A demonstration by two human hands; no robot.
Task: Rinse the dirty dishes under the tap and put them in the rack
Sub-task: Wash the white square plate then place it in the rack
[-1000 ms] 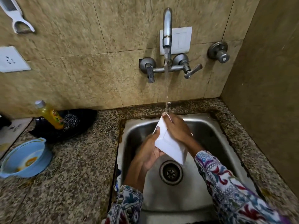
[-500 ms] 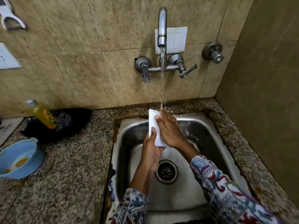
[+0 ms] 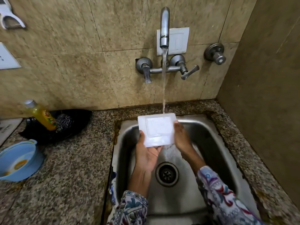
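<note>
Square white plate (image 3: 157, 129): held face-up between both hands over sink (image 3: 209, 143), far edge under tap (image 3: 164, 28) stream. Left hand (image 3: 146, 153) beneath near-left corner, thumb curled onto rim; right hand (image 3: 181, 138) gripping right edge. No long axis. Rack not in view, direction from hands unknown

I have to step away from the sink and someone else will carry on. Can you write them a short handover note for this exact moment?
Left hand: palm up under the near edge of the white square plate, thumb on its left rim.
Right hand: grip on the plate's right edge.
The plate is held over the sink, its far edge under the running tap; water runs off it toward the drain.
Done: rinsing under way.
Left: finish the rinse and rack the plate; no rack is in view. The blue bowl on the counter looks soiled.
</note>
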